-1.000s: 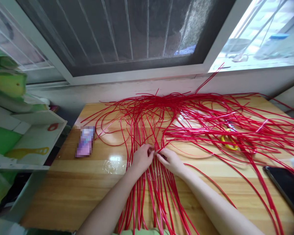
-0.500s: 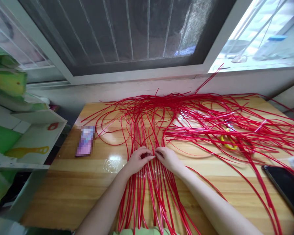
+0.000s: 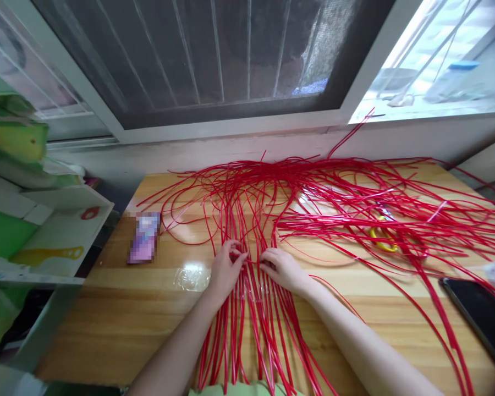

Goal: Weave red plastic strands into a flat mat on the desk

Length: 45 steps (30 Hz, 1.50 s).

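Observation:
A mass of long red plastic strips fans out over a wooden table, with a bundle running down towards me. My left hand rests on the bundle's left side, fingers curled and pinching strips. My right hand lies just to the right, fingers bent over neighbouring strips. A small gap with several strips separates the two hands. Both forearms lie across the strips near the table's front edge.
A small purple packet lies at the table's left. Yellow-handled scissors sit under the strips at the right. A dark phone is at the right edge. A green and white shelf stands on the left; windows behind.
My hands, which met fingertip to fingertip, have drawn slightly apart. The left hand shifted a little left along the bundle.

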Tool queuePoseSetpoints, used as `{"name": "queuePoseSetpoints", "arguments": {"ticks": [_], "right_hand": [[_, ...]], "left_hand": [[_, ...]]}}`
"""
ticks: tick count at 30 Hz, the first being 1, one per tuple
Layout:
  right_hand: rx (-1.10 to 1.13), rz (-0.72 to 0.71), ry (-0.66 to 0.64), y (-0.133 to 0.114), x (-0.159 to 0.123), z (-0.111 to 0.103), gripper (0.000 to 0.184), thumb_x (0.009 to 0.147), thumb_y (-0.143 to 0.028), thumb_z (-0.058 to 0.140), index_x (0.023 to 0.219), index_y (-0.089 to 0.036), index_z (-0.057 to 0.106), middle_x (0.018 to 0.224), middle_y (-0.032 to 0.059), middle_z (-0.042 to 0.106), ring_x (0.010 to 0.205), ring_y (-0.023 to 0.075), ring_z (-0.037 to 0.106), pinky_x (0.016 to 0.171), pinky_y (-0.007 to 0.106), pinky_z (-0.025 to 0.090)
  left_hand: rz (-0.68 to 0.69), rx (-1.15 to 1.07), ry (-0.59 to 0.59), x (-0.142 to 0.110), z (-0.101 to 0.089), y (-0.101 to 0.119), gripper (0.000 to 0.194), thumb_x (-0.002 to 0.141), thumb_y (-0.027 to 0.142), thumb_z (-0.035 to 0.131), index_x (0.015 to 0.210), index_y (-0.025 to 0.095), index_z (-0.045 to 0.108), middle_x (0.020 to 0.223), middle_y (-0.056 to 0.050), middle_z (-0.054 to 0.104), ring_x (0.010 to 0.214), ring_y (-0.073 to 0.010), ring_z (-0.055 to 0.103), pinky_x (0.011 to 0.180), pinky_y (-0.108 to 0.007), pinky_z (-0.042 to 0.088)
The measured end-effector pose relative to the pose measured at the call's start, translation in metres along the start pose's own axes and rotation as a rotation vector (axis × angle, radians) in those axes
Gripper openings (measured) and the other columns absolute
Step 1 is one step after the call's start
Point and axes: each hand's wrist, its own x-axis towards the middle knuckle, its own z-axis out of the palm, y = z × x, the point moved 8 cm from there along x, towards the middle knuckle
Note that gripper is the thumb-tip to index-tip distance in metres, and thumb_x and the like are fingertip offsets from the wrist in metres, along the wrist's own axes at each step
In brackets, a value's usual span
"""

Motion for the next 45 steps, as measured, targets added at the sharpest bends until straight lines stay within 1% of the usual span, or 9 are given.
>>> {"name": "queuePoseSetpoints", "arguments": {"ticks": [6,12,16,19,23,27,35,40,45], "right_hand": [[0.064,0.052,0.175,-0.009,-0.006,-0.024,0.016,0.075,-0.017,0.048,0.091,-0.016,0.051,0.070,0.0030,0.055,0.063,0.0138,0.050,0.061,0.025,0.040],[-0.006,-0.063,-0.048,-0.029,0.008,0.003,0.015,0.078,-0.023,0.053,0.092,-0.019,0.058,0.085,0.0058,0.060,0.080,0.0169,0.054,0.072,0.028,0.042],[0.029,-0.033,-0.025,-0.019,0.014,0.013,0.015,0.082,-0.022,0.048,0.084,-0.019,0.062,0.081,0.0049,0.062,0.078,0.0153,0.056,0.071,0.026,0.043],[0.070,-0.017,0.000,-0.013,0.015,0.015,0.017,0.083,-0.024,0.048,0.085,-0.018,0.063,0.081,0.0049,0.063,0.078,0.0153,0.057,0.072,0.026,0.043],[0.103,0.011,0.013,-0.008,0.016,0.014,0.017,0.082,-0.023,0.048,0.085,-0.016,0.063,0.081,0.0054,0.064,0.077,0.0149,0.058,0.072,0.025,0.044],[0.124,0.013,0.025,-0.007,0.015,0.014,0.017,0.083,-0.023,0.047,0.085,-0.017,0.063,0.082,0.0054,0.064,0.078,0.0145,0.058,0.073,0.026,0.045],[0.171,0.017,0.065,-0.005,0.014,0.012,0.017,0.083,-0.024,0.045,0.085,-0.017,0.061,0.082,0.0051,0.064,0.078,0.0142,0.058,0.072,0.025,0.045],[0.109,0.069,0.054,-0.007,0.017,0.012,0.018,0.082,-0.021,0.044,0.083,-0.016,0.061,0.080,0.0058,0.064,0.075,0.0149,0.058,0.069,0.025,0.044],[-0.022,0.147,0.004,-0.008,0.021,0.014,0.018,0.081,-0.019,0.044,0.074,-0.016,0.060,0.072,0.0046,0.062,0.066,0.0144,0.056,0.060,0.023,0.039]], "left_hand": [[-0.119,-0.213,-0.041,-0.011,-0.016,-0.008,0.037,0.067,0.034,0.063,0.094,0.019,0.044,0.061,0.006,0.055,0.052,-0.0111,0.059,0.051,-0.022,0.047],[-0.133,-0.189,-0.006,-0.008,-0.032,0.002,0.040,0.062,0.038,0.067,0.089,0.018,0.045,0.057,0.007,0.053,0.040,-0.0069,0.051,0.043,-0.019,0.042],[-0.039,-0.058,0.090,-0.016,-0.034,0.012,0.038,0.071,0.042,0.057,0.099,0.018,0.045,0.074,0.000,0.061,0.063,-0.0122,0.059,0.060,-0.026,0.049],[0.133,0.311,0.258,-0.037,-0.035,0.024,0.035,0.074,0.040,0.054,0.100,0.017,0.048,0.093,-0.007,0.059,0.087,-0.0187,0.057,0.078,-0.036,0.046],[0.467,0.635,-0.017,-0.070,0.007,0.035,0.021,0.078,0.028,0.049,0.096,0.019,0.057,0.101,-0.008,0.060,0.100,-0.0224,0.052,0.089,-0.044,0.041],[0.660,0.736,-0.190,-0.089,0.028,0.037,0.034,0.081,0.025,0.044,0.114,0.018,0.051,0.118,-0.008,0.055,0.116,-0.0228,0.043,0.097,-0.045,0.037],[0.620,0.814,-0.284,-0.087,0.034,0.031,0.041,0.080,0.029,0.047,0.119,0.015,0.047,0.124,-0.010,0.050,0.122,-0.0234,0.036,0.102,-0.045,0.031],[0.553,0.721,-0.367,-0.081,0.024,0.035,0.044,0.078,0.030,0.050,0.121,0.020,0.046,0.123,-0.006,0.052,0.122,-0.0230,0.035,0.104,-0.046,0.025],[0.453,0.549,-0.374,-0.055,0.014,0.032,0.028,0.080,0.028,0.049,0.106,0.025,0.059,0.104,-0.002,0.063,0.109,-0.0203,0.045,0.095,-0.040,0.035]]}}
